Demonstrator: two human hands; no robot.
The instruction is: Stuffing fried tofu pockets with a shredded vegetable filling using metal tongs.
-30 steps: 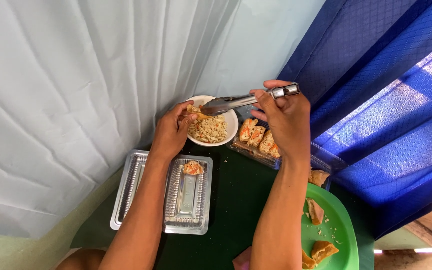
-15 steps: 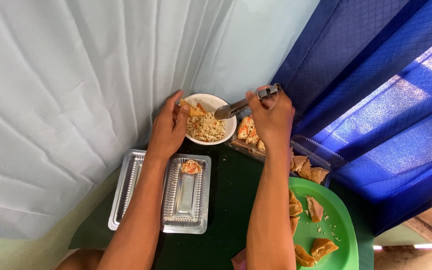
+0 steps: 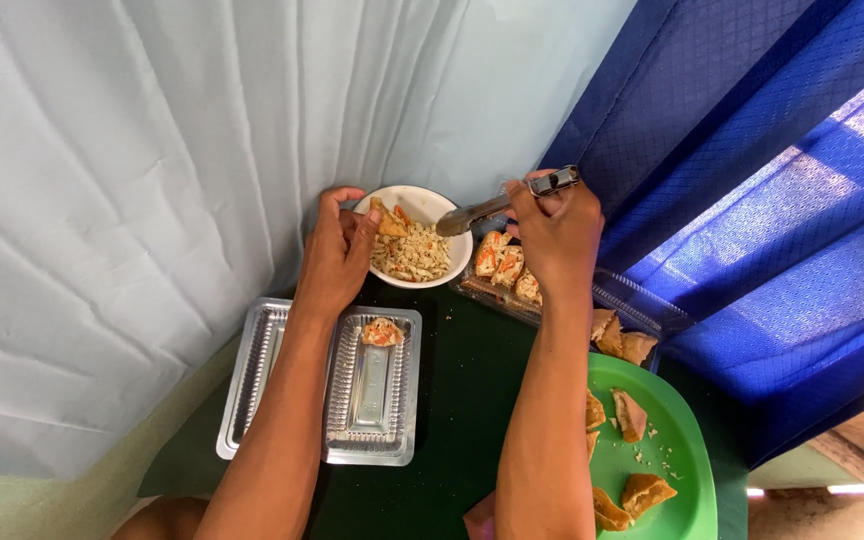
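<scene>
1. My right hand (image 3: 552, 235) stays clenched on the metal tongs (image 3: 507, 200); their tips have now dipped to the white bowl (image 3: 452, 262) of shredded filling.
2. My left hand (image 3: 337, 255) has kept pinching an open fried pocket (image 3: 388, 220) over the bowl, so stuffing looks near.

Both forearms are extending upward from the lower edge of the view, bare and roughly parallel, with the elbows out of sight. The left hand (image 3: 337, 255) is lying at the end of a nearly straight wrist, back of the hand facing the camera. Its fingers (image 3: 352, 205) are curling forward and pinching together at the tips, thumb side turned to the right. The right hand (image 3: 552, 235) is sitting slightly higher and well apart from the left. Its wrist is bending a little inward, knuckles facing the camera. Its fingers (image 3: 524, 192) are closing in a fist-like grip, thumb side pointing left toward the other hand.
</scene>
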